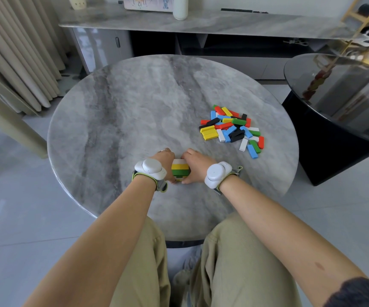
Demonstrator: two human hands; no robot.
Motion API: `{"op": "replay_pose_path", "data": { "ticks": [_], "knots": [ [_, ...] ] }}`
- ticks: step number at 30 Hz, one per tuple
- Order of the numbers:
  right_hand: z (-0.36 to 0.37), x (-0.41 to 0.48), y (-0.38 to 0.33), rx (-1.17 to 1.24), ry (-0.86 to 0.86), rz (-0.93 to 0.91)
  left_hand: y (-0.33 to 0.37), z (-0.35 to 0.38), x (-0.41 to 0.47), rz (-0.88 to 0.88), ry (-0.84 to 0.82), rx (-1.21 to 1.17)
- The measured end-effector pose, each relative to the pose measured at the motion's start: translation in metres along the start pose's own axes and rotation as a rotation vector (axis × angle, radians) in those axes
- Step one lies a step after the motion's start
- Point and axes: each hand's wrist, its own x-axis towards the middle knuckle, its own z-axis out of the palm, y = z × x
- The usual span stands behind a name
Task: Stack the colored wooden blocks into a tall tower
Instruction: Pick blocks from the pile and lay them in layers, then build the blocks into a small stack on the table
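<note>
A short tower (pixel 180 169) of white, yellow and green blocks stands on the round marble table (pixel 134 111) near its front edge. My left hand (pixel 165 161) presses against the tower's left side, fingers reaching round the far side. My right hand (pixel 195 165) presses against its right side, thumb low at the tower's base. The tower's lower layers are partly hidden between my hands. A loose pile of coloured blocks (pixel 232 129) in red, blue, yellow, green, black and white lies on the table to the right, apart from both hands.
A dark glass side table (pixel 338 103) stands close on the right. A grey marble sideboard (pixel 201 23) runs along the back with a white bottle (pixel 180 7). Curtains (pixel 13 58) hang at the left. My knees sit under the table's front edge.
</note>
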Motion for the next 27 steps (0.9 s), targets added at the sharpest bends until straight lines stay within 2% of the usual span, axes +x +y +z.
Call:
{"op": "replay_pose_path", "data": {
  "ticks": [4,7,10,12,14,17,23,27],
  "knots": [
    [0.001,0.0,0.002,0.011,-0.008,-0.014,0.001,-0.001,-0.002,-0.01,-0.02,-0.033],
    [-0.006,-0.008,0.01,0.165,-0.061,-0.008,0.008,-0.005,-0.006,-0.012,0.005,-0.069],
    [-0.023,-0.023,0.04,0.343,-0.108,0.056,0.02,-0.012,-0.006,0.018,0.054,-0.087],
    [-0.025,-0.03,0.067,0.385,-0.03,0.152,0.03,-0.014,-0.003,0.064,0.097,-0.072],
    [-0.018,-0.031,0.095,0.325,0.078,0.353,0.042,-0.012,-0.001,0.126,0.161,-0.065],
    [-0.005,-0.031,0.128,0.229,0.065,0.572,0.061,-0.011,-0.001,0.192,0.257,-0.027],
    [-0.01,-0.017,0.141,0.13,-0.008,0.56,0.087,-0.008,0.001,0.224,0.331,-0.008],
    [-0.006,-0.013,0.129,0.133,0.076,0.553,0.089,-0.005,0.005,0.203,0.353,-0.018]
  ]
}}
